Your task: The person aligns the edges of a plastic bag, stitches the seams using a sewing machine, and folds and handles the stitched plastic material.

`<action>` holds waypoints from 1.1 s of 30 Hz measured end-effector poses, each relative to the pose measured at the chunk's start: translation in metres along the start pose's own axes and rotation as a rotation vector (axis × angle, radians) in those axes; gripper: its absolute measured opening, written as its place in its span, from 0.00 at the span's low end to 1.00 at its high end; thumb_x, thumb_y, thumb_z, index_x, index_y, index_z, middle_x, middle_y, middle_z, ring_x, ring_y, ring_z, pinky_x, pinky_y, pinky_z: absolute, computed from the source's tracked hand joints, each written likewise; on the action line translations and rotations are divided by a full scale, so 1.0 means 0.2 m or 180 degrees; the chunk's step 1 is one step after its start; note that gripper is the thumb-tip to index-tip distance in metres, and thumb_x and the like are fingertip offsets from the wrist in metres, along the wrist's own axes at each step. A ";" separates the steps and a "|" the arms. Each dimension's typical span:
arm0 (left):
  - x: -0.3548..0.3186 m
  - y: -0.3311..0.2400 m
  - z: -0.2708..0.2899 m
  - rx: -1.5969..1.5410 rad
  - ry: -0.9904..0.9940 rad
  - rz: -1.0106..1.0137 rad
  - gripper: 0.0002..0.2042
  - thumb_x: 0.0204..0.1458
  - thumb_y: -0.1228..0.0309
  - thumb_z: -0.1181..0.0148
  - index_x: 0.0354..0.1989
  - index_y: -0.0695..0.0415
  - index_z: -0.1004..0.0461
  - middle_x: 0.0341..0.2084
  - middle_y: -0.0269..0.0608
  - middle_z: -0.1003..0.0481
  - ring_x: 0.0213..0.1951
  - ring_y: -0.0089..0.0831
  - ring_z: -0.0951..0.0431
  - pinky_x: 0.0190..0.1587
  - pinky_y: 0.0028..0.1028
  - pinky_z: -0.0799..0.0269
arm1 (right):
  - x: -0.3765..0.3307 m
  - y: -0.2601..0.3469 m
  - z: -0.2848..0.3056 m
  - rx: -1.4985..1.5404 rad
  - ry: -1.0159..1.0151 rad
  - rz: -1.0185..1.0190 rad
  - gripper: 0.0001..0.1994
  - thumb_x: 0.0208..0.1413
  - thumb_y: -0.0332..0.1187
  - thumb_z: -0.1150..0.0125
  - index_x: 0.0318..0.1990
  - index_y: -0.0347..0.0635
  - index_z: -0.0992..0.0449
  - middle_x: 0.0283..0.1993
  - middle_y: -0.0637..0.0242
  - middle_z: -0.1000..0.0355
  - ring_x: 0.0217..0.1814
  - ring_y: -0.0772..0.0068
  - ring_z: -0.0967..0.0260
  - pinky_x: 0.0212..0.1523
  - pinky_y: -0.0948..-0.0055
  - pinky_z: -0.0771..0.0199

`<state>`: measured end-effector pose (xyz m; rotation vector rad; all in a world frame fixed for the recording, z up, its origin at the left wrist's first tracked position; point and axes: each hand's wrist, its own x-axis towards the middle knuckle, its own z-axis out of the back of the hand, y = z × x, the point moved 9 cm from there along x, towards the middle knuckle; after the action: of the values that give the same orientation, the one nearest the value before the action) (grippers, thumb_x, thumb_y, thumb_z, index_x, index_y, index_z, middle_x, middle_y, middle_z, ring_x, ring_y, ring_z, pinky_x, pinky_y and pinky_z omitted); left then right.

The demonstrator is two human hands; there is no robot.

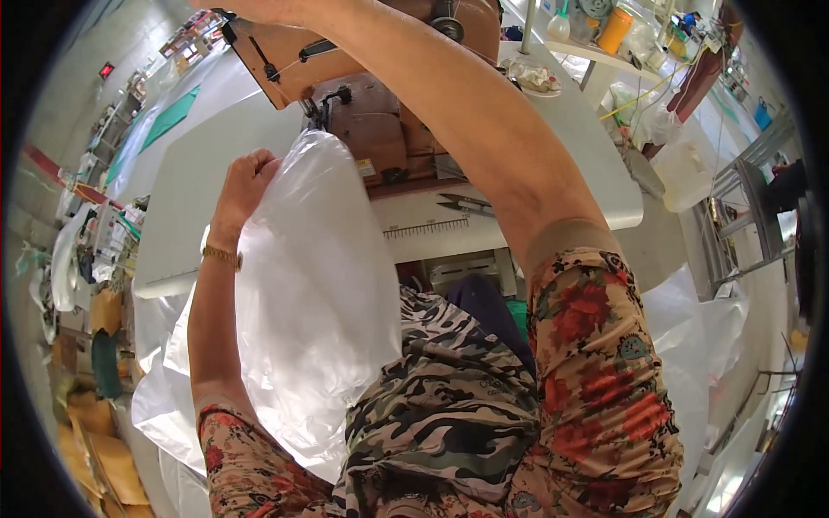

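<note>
A brown sewing machine [363, 69] stands on a pale table [207, 164]. A shiny white plastic sheet [315, 259] runs from beneath its needle area down over the table edge to my lap. My left hand [249, 181], with a watch on the wrist, is closed on the sheet's left edge, just below the presser foot [313, 110]. Reaching across the machine, my right hand [259, 9] is at the top left end of the machine head. The picture's upper edge cuts it off, and its fingers are mostly hidden. Dark metal snips [466, 205] lie on the table right of the sheet.
A ruler scale [427, 228] marks the table's near edge. Beyond my right arm are a small dish [534, 78], an orange bottle [615, 31] and a translucent jug [682, 175]. More plastic sheeting [678, 319] hangs at right. Brown cardboard [108, 449] sits low left.
</note>
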<state>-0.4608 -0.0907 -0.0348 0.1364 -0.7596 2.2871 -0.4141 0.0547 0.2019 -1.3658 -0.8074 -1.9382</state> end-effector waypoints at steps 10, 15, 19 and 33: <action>-0.01 -0.03 0.07 0.0962 -0.0945 -0.0172 0.11 0.55 0.62 0.42 0.30 0.57 0.24 0.24 0.49 0.23 0.29 0.50 0.24 0.32 0.41 0.29 | -0.02 0.04 0.05 0.0044 0.0074 -0.0537 0.19 0.53 0.45 0.47 0.35 0.37 0.22 0.31 0.45 0.25 0.38 0.50 0.26 0.44 0.55 0.32; 0.02 -0.10 0.03 0.0830 -0.0956 -0.0327 0.10 0.54 0.62 0.41 0.30 0.56 0.23 0.24 0.48 0.23 0.29 0.50 0.23 0.33 0.41 0.28 | 0.05 -0.07 0.00 -0.1135 -0.0037 -0.1593 0.18 0.52 0.46 0.43 0.36 0.38 0.21 0.34 0.47 0.24 0.39 0.51 0.25 0.44 0.56 0.31; -0.08 0.04 0.09 0.0745 -0.1006 0.0006 0.10 0.54 0.62 0.41 0.30 0.56 0.22 0.25 0.48 0.23 0.30 0.49 0.23 0.34 0.40 0.28 | -0.01 -0.08 -0.09 0.0573 0.0476 -0.1580 0.17 0.51 0.45 0.41 0.38 0.41 0.19 0.37 0.49 0.24 0.39 0.54 0.25 0.42 0.59 0.30; -0.33 -0.25 0.26 0.0576 -0.1936 -0.0654 0.10 0.52 0.72 0.38 0.42 0.58 0.25 0.42 0.42 0.24 0.39 0.40 0.22 0.39 0.34 0.27 | -0.05 0.12 0.03 -0.1469 -0.0525 -0.1366 0.19 0.56 0.37 0.49 0.49 0.32 0.28 0.48 0.45 0.28 0.52 0.50 0.31 0.52 0.58 0.32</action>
<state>-0.3852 -0.1302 0.0119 0.9805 -0.7840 2.1184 -0.3899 0.0463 0.1963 -1.7491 -0.8106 -2.4821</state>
